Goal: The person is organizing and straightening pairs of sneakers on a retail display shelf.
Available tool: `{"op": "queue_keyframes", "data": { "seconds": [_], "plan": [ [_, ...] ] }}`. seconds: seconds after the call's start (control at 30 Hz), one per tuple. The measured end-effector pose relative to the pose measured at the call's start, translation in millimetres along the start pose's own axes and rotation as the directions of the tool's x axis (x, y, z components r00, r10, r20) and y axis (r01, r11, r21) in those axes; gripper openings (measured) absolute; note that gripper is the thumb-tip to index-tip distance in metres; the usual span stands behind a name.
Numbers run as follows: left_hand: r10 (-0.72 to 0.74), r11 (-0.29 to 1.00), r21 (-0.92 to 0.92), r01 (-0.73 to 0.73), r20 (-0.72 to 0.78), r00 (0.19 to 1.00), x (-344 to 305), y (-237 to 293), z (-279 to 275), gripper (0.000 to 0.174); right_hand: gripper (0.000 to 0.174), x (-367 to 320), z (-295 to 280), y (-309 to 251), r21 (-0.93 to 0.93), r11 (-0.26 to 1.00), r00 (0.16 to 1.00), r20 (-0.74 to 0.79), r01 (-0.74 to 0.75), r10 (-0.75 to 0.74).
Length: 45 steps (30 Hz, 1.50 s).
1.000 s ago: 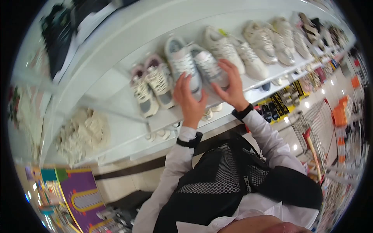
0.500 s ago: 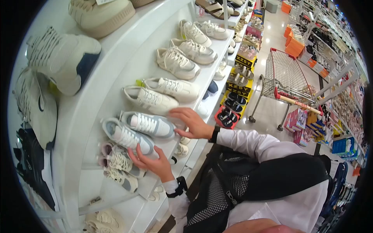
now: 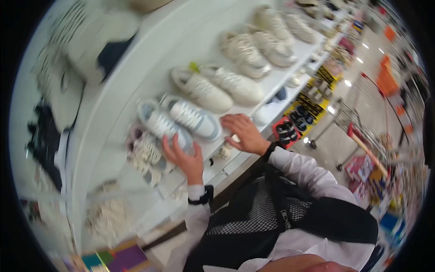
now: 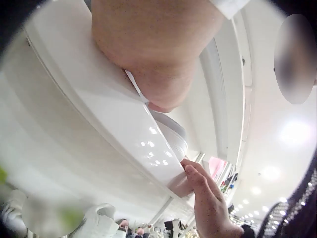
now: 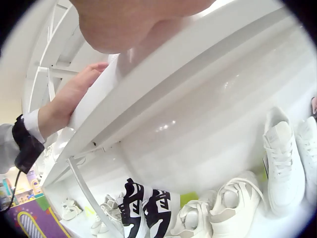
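On the shelf stands a pair of light blue and white sneakers, the left shoe (image 3: 158, 121) and the right shoe (image 3: 192, 117) side by side, toes toward the shelf's front edge. My left hand (image 3: 185, 159) is at the left shoe's toe, fingers spread along one side and thumb on the other. To the right of the pair, my right hand (image 3: 244, 134) lies at the shelf edge with its fingers extended and grips nothing. In the left wrist view a pale shoe toe (image 4: 171, 136) shows beyond the heel of my left hand.
Cream sneakers (image 3: 201, 89) line the shelf (image 3: 217, 146) to the right; pink-grey sneakers (image 3: 145, 152) stand at the left. Black and white sneakers (image 5: 161, 210) sit on a lower shelf. A shopping cart (image 3: 358, 113) stands in the aisle, near boxed sandals (image 3: 299, 119).
Both hands were over the two toes; the right hand has moved right, away from its shoe, to the shelf edge. The left hand stays by the left toe. The head view has swung right and partly back.
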<state>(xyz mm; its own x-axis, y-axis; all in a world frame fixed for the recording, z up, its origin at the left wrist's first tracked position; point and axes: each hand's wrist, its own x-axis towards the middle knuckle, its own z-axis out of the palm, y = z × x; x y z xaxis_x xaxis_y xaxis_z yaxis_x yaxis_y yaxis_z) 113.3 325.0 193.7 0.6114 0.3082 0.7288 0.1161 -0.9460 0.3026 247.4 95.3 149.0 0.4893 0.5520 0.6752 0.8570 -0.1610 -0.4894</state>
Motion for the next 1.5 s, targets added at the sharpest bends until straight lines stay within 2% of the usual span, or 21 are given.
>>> {"op": "queue_keyframes", "data": {
  "seconds": [0.03,0.1,0.27,0.5,0.6,0.67,0.73,0.77,0.83,0.87,0.93,1.0,1.07,1.13,1.17,1.23,1.3,1.37,1.5],
  "plan": [
    [-0.013,1.000,-0.004,0.013,-0.005,1.000,-1,-1,3,0.072,0.059,-2,2,4,0.003,1.000,0.999,-0.024,0.025,-0.025],
    [-0.051,0.998,0.045,0.052,-0.021,0.998,0,2,-1,0.072,0.060,2,-7,2,0.014,1.000,0.999,0.051,0.006,-0.006],
    [-0.169,0.978,0.113,0.178,-0.078,0.982,6,10,-3,0.073,0.068,6,-18,7,0.006,0.996,0.983,0.158,0.091,-0.091],
    [-0.147,0.959,0.230,0.166,-0.097,0.984,9,19,-3,0.075,0.077,8,-28,20,0.112,0.984,0.966,0.201,0.141,-0.161],
    [-0.185,0.950,0.232,0.209,-0.120,0.975,15,35,-3,0.073,0.080,9,-31,26,0.153,0.974,0.955,0.219,0.167,-0.198],
    [-0.157,0.956,0.234,0.175,-0.092,0.983,22,53,-5,0.072,0.074,12,-34,27,0.165,0.970,0.958,0.198,0.178,-0.209],
    [-0.137,0.963,0.226,0.147,-0.059,0.989,32,76,-6,0.070,0.065,14,-43,28,0.291,0.950,0.958,0.224,0.111,-0.180],
    [-0.121,0.965,0.228,0.127,-0.041,0.992,41,86,-5,0.068,0.065,19,-52,27,0.292,0.950,0.958,0.220,0.113,-0.182],
    [-0.111,0.967,0.229,0.112,-0.019,0.994,57,104,-3,0.066,0.059,26,-77,20,0.448,0.889,0.983,0.184,-0.094,0.011],
    [-0.104,0.964,0.248,0.100,0.003,0.995,67,110,-1,0.063,0.059,29,-86,21,0.448,0.888,0.981,0.194,-0.102,0.015],
    [-0.096,0.962,0.258,0.087,0.023,0.995,89,117,8,0.061,0.060,47,-97,36,0.267,0.963,0.997,-0.078,0.045,-0.026],
    [-0.309,0.940,-0.114,0.321,0.116,0.944,111,120,22,0.059,0.063,59,-106,51,0.203,0.979,0.996,-0.093,0.029,-0.010],
    [-0.321,0.942,-0.048,0.332,0.158,0.934,129,116,36,0.061,0.065,67,-107,59,0.150,0.988,0.992,-0.124,0.020,-0.001],
    [-0.326,0.944,0.014,0.330,0.201,0.924,145,107,55,0.063,0.075,73,-102,68,0.116,0.989,0.992,-0.071,-0.096,0.104],
    [-0.260,0.965,0.090,0.247,0.188,0.947,148,97,69,0.065,0.085,74,-98,73,0.119,0.985,0.990,-0.043,-0.125,0.131],
    [-0.173,0.971,0.198,0.131,0.212,0.962,155,89,87,0.071,0.089,73,-95,73,0.113,0.982,0.988,-0.029,-0.148,0.152],
    [-0.172,0.971,0.207,0.121,0.244,0.954,164,95,94,0.072,0.093,72,-90,74,0.102,0.980,0.984,-0.020,-0.173,0.176],
    [-0.201,0.963,0.230,0.140,0.271,0.941,169,99,100,0.070,0.098,68,-81,73,0.073,0.988,0.990,0.000,-0.139,0.139],
    [-0.228,0.968,0.168,0.188,0.272,0.935,171,95,103,0.066,0.096,60,-70,76,0.066,0.991,0.992,-0.047,-0.113,0.116]
  ]
}}
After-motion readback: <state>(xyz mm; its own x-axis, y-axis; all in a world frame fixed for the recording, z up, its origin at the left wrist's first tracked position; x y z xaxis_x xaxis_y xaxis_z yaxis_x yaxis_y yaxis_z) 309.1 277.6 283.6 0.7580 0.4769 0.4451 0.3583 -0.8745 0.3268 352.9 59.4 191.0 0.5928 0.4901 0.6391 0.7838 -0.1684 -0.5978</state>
